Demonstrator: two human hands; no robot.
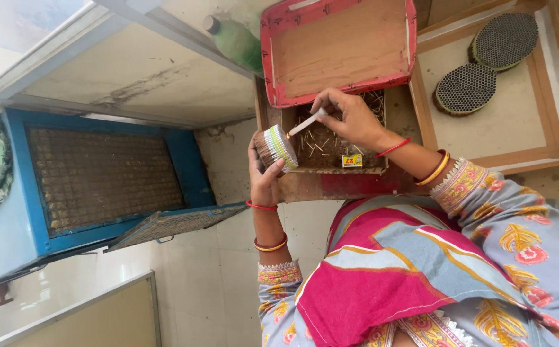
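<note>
A big blue wooden frame (16,193) lies on the pale floor, its inside packed with rows of fine sticks that give it a dense, ribbed, brownish face; a slatted blue lid (173,223) leans off its edge. Next in size, a flat tray of pale board with a wooden rim (552,154) carries two round discs (466,88), dark and finely dotted like honeycomb. A shallow red-edged cardboard tray (337,45), its paper rim worn and its base bare brown, stands over an open wooden box (331,183) holding dark crumbly matter and scattered thin sticks. A small yellow matchbox (352,160) sits on the box's near edge. A green plastic bottle (236,40) lies behind the red tray.

The left hand (263,177) wraps its fingers and thumb tightly around a round bundle of sticks (276,147), held in the air just in front of the box; the bundle is a short drum, brown along its sides, with pale, closely packed tips on its flat face. The right hand (353,117) pinches a slim white stick (306,122) between thumb and fingertips, its far end touching the bundle's face.
</note>
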